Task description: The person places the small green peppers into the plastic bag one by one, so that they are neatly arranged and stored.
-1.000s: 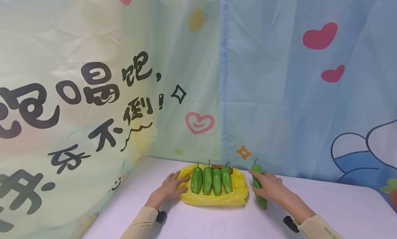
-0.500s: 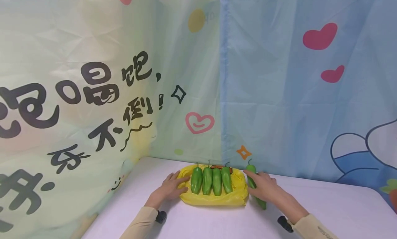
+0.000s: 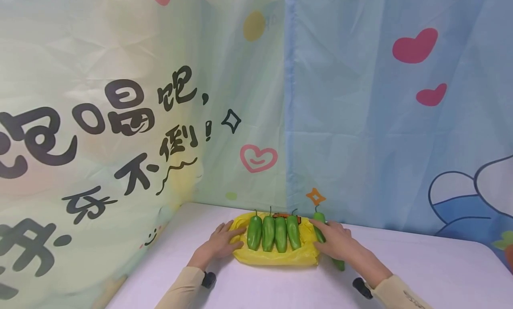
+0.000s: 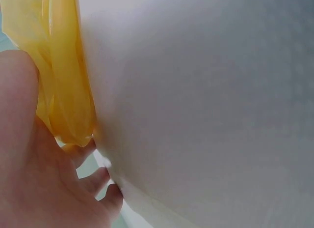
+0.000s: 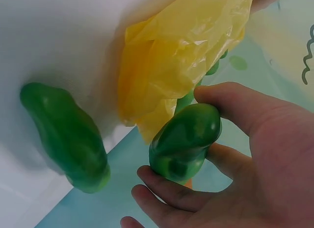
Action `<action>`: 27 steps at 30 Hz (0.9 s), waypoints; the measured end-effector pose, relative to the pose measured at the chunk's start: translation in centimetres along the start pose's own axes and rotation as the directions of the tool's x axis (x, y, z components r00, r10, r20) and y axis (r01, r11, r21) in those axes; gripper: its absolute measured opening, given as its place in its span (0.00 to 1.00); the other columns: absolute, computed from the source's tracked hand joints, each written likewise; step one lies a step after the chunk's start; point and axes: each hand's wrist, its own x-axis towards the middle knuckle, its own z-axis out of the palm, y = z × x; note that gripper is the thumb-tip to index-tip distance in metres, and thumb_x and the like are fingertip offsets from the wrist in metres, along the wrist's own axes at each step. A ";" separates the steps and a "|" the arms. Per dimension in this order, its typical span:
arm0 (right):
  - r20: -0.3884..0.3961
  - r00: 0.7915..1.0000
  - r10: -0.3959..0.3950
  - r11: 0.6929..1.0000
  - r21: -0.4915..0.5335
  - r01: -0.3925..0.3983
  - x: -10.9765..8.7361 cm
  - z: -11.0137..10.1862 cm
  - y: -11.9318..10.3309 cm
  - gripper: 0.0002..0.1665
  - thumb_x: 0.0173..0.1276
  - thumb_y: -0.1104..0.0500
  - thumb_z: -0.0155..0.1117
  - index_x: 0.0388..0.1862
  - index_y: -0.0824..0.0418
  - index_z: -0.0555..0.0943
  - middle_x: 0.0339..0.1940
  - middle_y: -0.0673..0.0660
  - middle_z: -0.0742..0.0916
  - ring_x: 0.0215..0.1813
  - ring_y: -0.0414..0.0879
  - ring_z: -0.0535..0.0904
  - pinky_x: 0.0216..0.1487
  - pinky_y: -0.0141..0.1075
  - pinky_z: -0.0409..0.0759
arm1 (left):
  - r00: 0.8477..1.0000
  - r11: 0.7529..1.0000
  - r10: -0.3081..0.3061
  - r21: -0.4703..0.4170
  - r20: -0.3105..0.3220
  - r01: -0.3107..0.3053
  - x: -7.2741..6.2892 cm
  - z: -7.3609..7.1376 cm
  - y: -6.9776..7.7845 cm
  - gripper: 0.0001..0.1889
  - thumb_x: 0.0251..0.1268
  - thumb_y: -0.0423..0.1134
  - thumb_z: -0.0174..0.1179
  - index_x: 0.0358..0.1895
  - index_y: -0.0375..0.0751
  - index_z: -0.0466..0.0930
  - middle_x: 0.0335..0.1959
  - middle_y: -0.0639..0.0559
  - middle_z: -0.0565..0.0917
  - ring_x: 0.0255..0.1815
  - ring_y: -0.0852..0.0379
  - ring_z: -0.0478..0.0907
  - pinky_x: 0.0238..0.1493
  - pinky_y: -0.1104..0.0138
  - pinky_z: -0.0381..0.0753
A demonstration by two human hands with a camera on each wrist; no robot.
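Observation:
A yellow plastic bag (image 3: 276, 258), spread with its rim turned up, lies on the table with several green peppers (image 3: 268, 233) side by side in it. My left hand (image 3: 219, 241) rests at the bag's left side, fingers spread; in the left wrist view the bag's end (image 4: 68, 90) reaches between thumb and fingers. My right hand (image 3: 338, 242) holds another green pepper (image 5: 186, 139) between thumb and fingers at the bag's right rim, its stem end pointing away. One more green pepper (image 5: 68, 134) lies on the table right of the bag, mostly hidden by that hand in the head view.
The white table (image 3: 260, 289) ends at printed fabric hangings (image 3: 332, 122) behind and to the left. A small orange-red object (image 3: 282, 215) shows at the bag's back edge, partly covered by the peppers.
My right hand has moved left with the green pepper, from beside the bag to its right rim. The pepper left on the table now shows apart from it. My left hand stays put.

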 end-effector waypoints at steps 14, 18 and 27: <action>-0.009 0.999 -0.031 0.999 0.015 0.031 0.5 0.2 -1.4 0.39 0.65 0.54 0.68 0.75 0.55 0.69 0.65 0.72 0.78 0.66 0.71 0.71 0.60 0.74 0.66 | 1.000 1.000 -0.009 -0.004 0.002 0.009 0.0 0.0 -0.1 0.27 0.73 0.54 0.54 0.73 0.58 0.70 0.82 0.39 0.54 0.81 0.30 0.48 0.74 0.31 0.53; -0.025 0.999 -0.036 0.999 0.006 0.036 0.5 0.2 -1.8 0.39 0.65 0.55 0.69 0.75 0.54 0.69 0.62 0.70 0.80 0.63 0.67 0.74 0.57 0.70 0.69 | 1.000 1.000 -0.001 -0.001 -0.003 0.001 0.0 0.0 -0.2 0.27 0.73 0.54 0.54 0.73 0.58 0.70 0.81 0.38 0.54 0.80 0.30 0.48 0.74 0.31 0.53; -0.020 0.999 -0.043 0.999 -0.024 0.043 1.0 0.3 -2.5 0.39 0.65 0.53 0.69 0.75 0.53 0.69 0.59 0.68 0.81 0.58 0.64 0.77 0.52 0.67 0.74 | 1.000 1.000 0.000 0.005 0.000 0.000 0.2 0.0 -0.3 0.27 0.73 0.53 0.54 0.73 0.58 0.69 0.82 0.38 0.54 0.81 0.30 0.47 0.75 0.31 0.51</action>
